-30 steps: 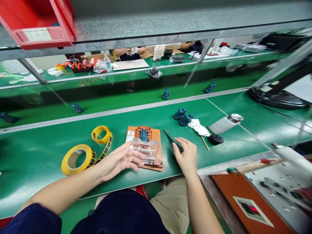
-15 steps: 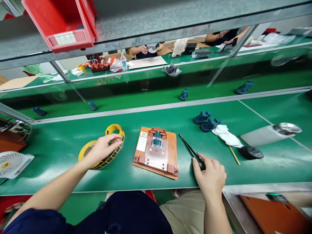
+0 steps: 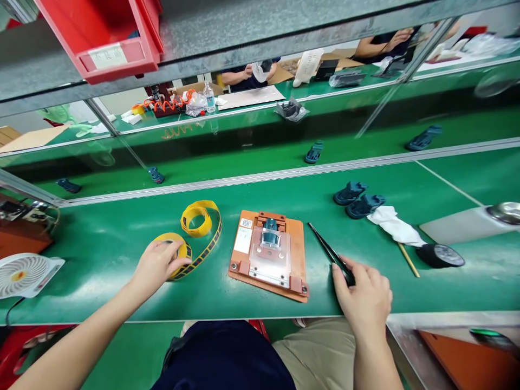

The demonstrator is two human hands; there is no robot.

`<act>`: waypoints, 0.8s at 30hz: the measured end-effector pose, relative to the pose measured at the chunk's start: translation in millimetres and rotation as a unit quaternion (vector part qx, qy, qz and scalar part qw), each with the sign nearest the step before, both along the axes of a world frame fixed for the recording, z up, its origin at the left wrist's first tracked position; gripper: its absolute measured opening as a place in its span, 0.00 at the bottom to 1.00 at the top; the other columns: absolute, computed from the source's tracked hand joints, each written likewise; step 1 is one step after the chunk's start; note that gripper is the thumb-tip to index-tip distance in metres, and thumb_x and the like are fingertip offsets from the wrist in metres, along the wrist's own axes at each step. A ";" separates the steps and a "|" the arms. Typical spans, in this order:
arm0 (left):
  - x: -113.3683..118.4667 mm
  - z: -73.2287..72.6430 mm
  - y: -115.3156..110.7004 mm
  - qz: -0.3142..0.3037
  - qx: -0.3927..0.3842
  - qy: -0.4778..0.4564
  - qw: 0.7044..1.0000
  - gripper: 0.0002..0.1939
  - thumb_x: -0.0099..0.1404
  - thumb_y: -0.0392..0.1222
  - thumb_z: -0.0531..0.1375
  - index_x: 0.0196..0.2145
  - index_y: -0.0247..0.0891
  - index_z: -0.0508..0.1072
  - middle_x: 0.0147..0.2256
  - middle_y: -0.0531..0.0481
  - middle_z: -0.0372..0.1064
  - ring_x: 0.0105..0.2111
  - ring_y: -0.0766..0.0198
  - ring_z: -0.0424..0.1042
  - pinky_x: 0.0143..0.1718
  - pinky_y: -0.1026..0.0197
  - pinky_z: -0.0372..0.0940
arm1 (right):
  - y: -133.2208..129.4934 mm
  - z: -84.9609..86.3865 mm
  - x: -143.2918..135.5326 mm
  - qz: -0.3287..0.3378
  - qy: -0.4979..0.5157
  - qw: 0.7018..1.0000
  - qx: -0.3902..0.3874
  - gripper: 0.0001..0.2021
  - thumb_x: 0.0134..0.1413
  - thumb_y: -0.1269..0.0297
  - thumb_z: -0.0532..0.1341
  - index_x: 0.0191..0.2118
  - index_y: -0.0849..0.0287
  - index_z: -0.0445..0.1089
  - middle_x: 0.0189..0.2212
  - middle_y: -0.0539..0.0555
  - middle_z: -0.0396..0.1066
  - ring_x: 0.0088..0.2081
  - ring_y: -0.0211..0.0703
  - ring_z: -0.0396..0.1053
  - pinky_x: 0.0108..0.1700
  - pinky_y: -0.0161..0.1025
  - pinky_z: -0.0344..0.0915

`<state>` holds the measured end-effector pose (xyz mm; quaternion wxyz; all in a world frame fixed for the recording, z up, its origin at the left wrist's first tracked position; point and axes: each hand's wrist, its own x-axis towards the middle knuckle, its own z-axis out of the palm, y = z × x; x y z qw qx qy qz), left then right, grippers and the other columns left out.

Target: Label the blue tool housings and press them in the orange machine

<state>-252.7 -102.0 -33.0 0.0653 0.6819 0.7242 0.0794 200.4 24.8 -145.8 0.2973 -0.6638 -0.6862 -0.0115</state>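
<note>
My left hand (image 3: pixel 156 265) is over the larger coil of a yellow label strip (image 3: pixel 187 250), thumb and fingers closed on its edge. The strip, marked with dark rectangles, curves round to a smaller yellow coil (image 3: pixel 196 221) behind. Black tweezers (image 3: pixel 325 241) are held in my right hand (image 3: pixel 365 295), their tips pointing away from me over the bench. Between my hands lies an orange fixture (image 3: pixel 298 244) with a clear plate (image 3: pixel 270 260). A dark teal part (image 3: pixel 271 223) sits in the fixture under a clear curved piece.
Two dark teal parts (image 3: pixel 365 206) stand to the right, beside white tissue (image 3: pixel 394 225), a thin stick (image 3: pixel 408 260) and a white bottle (image 3: pixel 459 222). A small fan (image 3: pixel 24 275) is at the left. More teal parts (image 3: pixel 314 153) lie behind the rail. A red bin (image 3: pixel 117 57) hangs over the shelf edge.
My left hand has moved down and back from the strip onto the larger coil, which sits further right. The smaller coil is uncovered. My right hand keeps the tweezers; the view has shifted slightly.
</note>
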 end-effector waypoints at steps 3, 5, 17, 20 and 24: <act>5.5 1.5 49.2 -0.005 0.024 0.036 0.999 0.19 0.69 0.46 0.58 0.55 0.43 0.72 0.44 0.40 0.77 0.48 0.45 0.72 0.55 0.46 0.57 | 0.1 -1.0 1.7 0.005 -0.005 1.000 0.005 0.29 0.65 0.43 0.48 0.49 0.59 0.76 0.40 0.61 0.72 0.41 0.57 0.65 0.40 0.47 0.58; 6.7 1.3 80.9 0.003 0.019 0.031 0.999 0.20 0.68 0.38 0.56 0.57 0.42 0.71 0.44 0.42 0.77 0.48 0.47 0.72 0.57 0.45 0.54 | 0.5 -2.3 2.8 0.004 -0.006 1.000 0.013 0.29 0.66 0.42 0.47 0.49 0.59 0.76 0.39 0.60 0.72 0.41 0.56 0.66 0.40 0.47 0.58; 11.8 14.0 201.0 0.043 -0.037 -0.088 0.995 0.12 0.62 0.49 0.63 0.33 0.37 0.78 0.31 0.43 0.78 0.39 0.49 0.77 0.43 0.55 0.66 | 8.3 -8.0 10.0 0.012 0.013 1.000 -0.016 0.25 0.66 0.46 0.46 0.42 0.59 0.72 0.37 0.61 0.71 0.39 0.57 0.65 0.40 0.49 0.59; 9.5 19.0 201.6 0.067 -0.032 -0.153 0.985 0.10 0.53 0.44 0.68 0.31 0.37 0.77 0.27 0.46 0.77 0.35 0.50 0.78 0.40 0.55 0.68 | 9.2 -3.8 12.9 0.005 0.141 0.990 -0.014 0.23 0.62 0.43 0.52 0.39 0.59 0.72 0.34 0.59 0.70 0.39 0.55 0.65 0.43 0.53 0.61; 13.2 28.3 170.6 0.070 -0.010 -0.290 0.954 0.21 0.58 0.48 0.65 0.47 0.37 0.74 0.35 0.45 0.81 0.35 0.53 0.81 0.37 0.56 0.72 | 10.2 25.5 0.7 -0.011 0.521 0.853 -0.022 0.22 0.50 0.45 0.68 0.44 0.55 0.72 0.36 0.52 0.69 0.36 0.45 0.67 0.51 0.53 0.65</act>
